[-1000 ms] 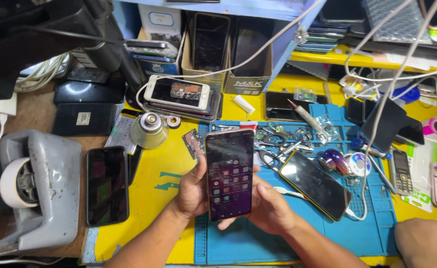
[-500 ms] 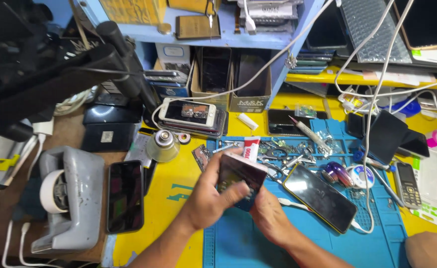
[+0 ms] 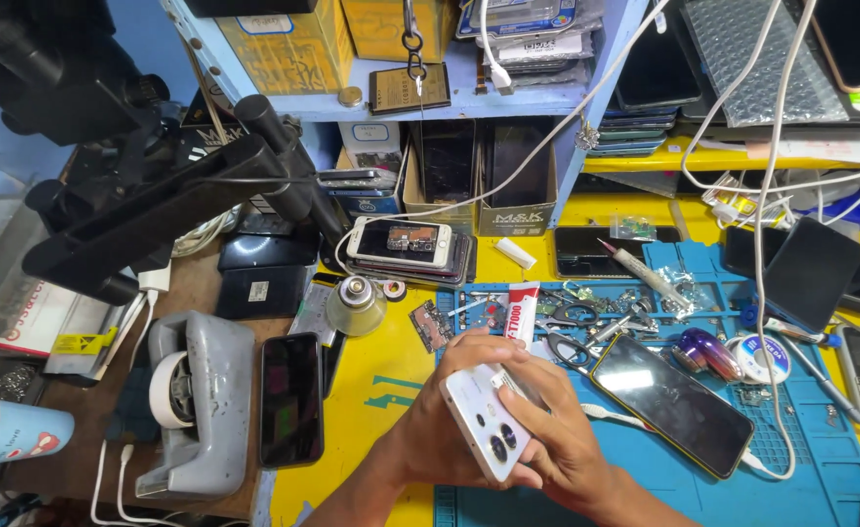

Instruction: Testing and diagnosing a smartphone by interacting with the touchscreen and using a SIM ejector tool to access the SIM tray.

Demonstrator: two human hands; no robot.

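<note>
Broadly, the yellow table [image 3: 371, 390] with its blue work mat [image 3: 820, 459] is crowded with repair clutter, and the work in hand looks like an inspection of a phone's back side, judged from how it is held. To the left stands a grey tape dispenser [image 3: 196, 400], and beside it a dark phone [image 3: 290, 398] lies face up; to the right another black phone [image 3: 671, 402] rests slanted on the mat, with a white cable running to its lower end. The white phone [image 3: 484, 415] sits between both hands, above the near edge of the table, back side up, tilted, its camera lenses toward the person. It has a pale glossy back and a cluster of round dark lenses near one end. The left hand [image 3: 450, 429] cradles it from below and the side, its grip closed around the edge; the right hand [image 3: 557, 439] lies over the top, fingers pressed flat on the back. A next move would call for a firm hold on the edges, since the shell looks smooth and slippery. Just behind the fingers lies a small white and red glue tube [image 3: 522, 312], among tweezers and small tools.
</note>
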